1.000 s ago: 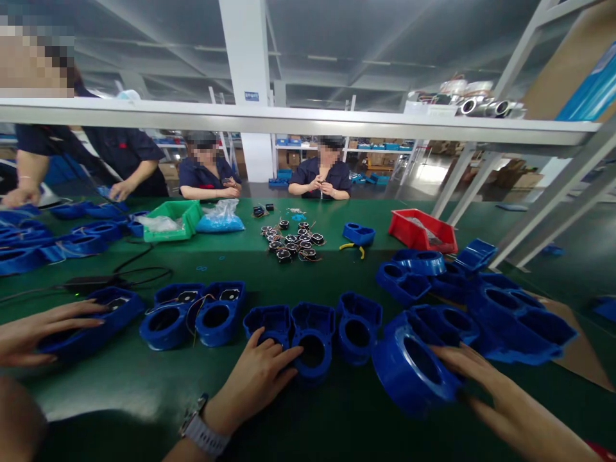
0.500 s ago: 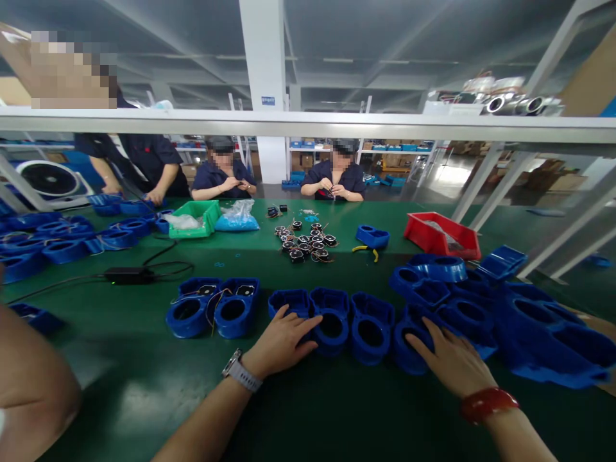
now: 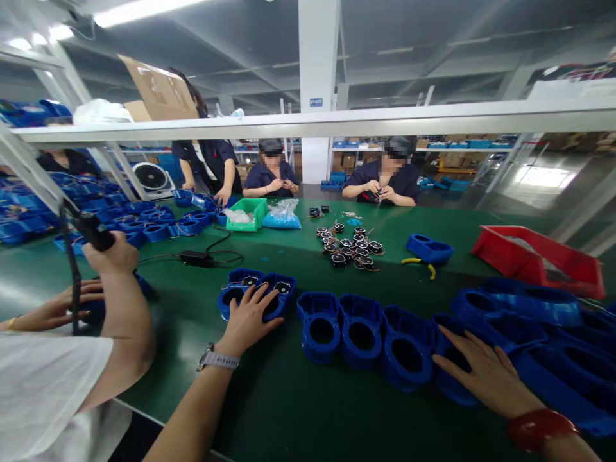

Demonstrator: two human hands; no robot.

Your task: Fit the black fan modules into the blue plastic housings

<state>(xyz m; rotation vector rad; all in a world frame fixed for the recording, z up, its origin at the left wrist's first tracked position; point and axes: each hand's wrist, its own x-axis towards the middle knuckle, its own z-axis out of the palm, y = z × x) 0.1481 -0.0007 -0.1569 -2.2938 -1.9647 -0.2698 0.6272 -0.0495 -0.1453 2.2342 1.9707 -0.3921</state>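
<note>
Green bench (image 3: 356, 417), illegible pillar sign (image 3: 316, 102) beyond; left hand (image 3: 250, 322) and right hand (image 3: 488, 372) spread open, merely touching blue housings (image 3: 452, 386).

Pretty dim overall, honestly. Got a blown-out strip light (image 3: 149, 9) up at 11 o'clock, plus smaller lamps (image 3: 60, 33) glowing at 10, against a murky grey ceiling (image 3: 385, 38) around 1. Seeing hard glare on the shiny floor (image 3: 546, 179) near 3, clipped almost to white. Picking up a milky sheen on the green tabletop (image 3: 22, 277) at 9, then sinking into really dark green by 6. Also noticing wide-angle stretch on the red bin (image 3: 534, 256) at 3 and the blue housings (image 3: 563, 398) at 4, going soft out there. Much crisper mid-frame. Chunky mosaic blocks (image 3: 272, 162) closer in, at 11 and 2.
</note>
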